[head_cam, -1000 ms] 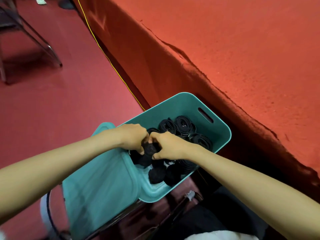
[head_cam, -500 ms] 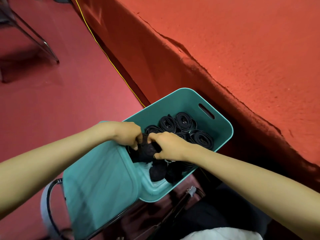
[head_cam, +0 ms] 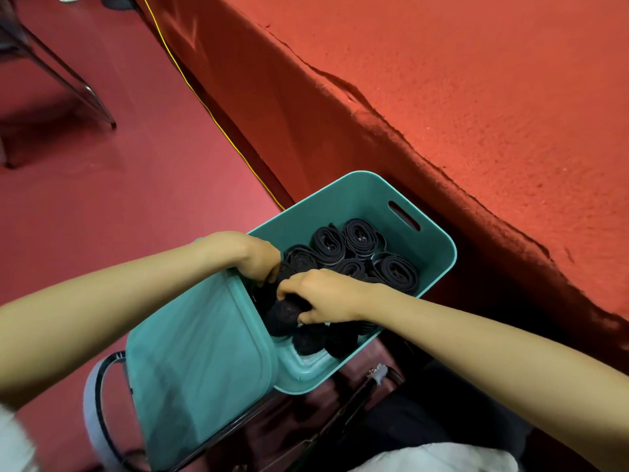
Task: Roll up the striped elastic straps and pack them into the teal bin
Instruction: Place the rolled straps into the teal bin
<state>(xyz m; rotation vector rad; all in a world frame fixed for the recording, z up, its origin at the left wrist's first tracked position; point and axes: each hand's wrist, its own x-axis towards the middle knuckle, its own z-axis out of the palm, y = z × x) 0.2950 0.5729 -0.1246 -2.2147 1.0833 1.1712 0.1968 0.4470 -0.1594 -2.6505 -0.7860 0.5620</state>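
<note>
Where the view begins nearest the person, a fold of white fabric lies at the bottom edge.

Beyond it, left: a second teal plastic piece, lid or upturned bin, I cannot tell which, resting on a grey-and-black chair frame and overlapping the left side of the teal bin.

Teal bin: open-topped, slotted handle in its far wall, set on the floor just beside the draped counter.

Right hand: over the near half of the bin, fingers and thumb curled round a dark strap roll, which sits low inside the bin against the left wall.

Left hand: at the bin's left rim, fingers curled down onto the upper part of the same dark roll; fingertips hidden.

Rolled straps: several tight dark coils with pale edge stripes, standing on end, packed touching one another in the far half of the bin. More dark rolls lie under the right hand.

Counter: covered in red cloth hanging to the floor.

Yellow cable: runs along the foot of the cloth.

Floor: red. Metal chair legs stand at far left.
</note>
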